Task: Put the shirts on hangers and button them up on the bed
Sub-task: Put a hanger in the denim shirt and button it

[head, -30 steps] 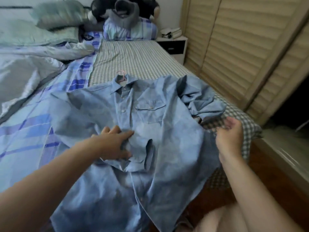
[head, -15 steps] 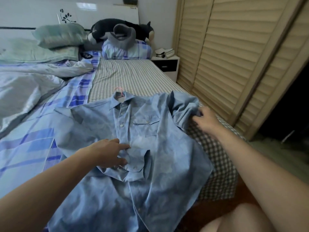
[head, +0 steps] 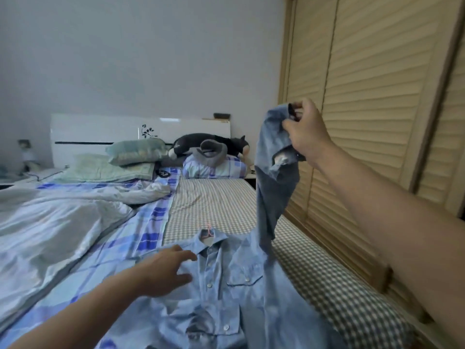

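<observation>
1. A light blue denim button-up shirt (head: pixel 226 293) lies front-up on the bed (head: pixel 216 205), across the seam between the blue plaid sheet (head: pixel 105 250) and the grey checked sheet (head: pixel 327 285).
2. A pink hanger hook (head: pixel 208 228) pokes out of the shirt's collar.
3. The left hand (head: pixel 163 270) rests on the shirt's chest just left of the button placket, fingers spread and fairly straight, gripping nothing.
4. The right hand (head: pixel 305 131) is raised well above the shirt, fingers curled and pinching the cuff of the shirt's sleeve (head: pixel 274 177), which hangs down to the shoulder.
5. Beyond the shirt's collar, pillows and a dark plush toy (head: pixel 208 144) sit against the white headboard (head: pixel 100 132).
</observation>
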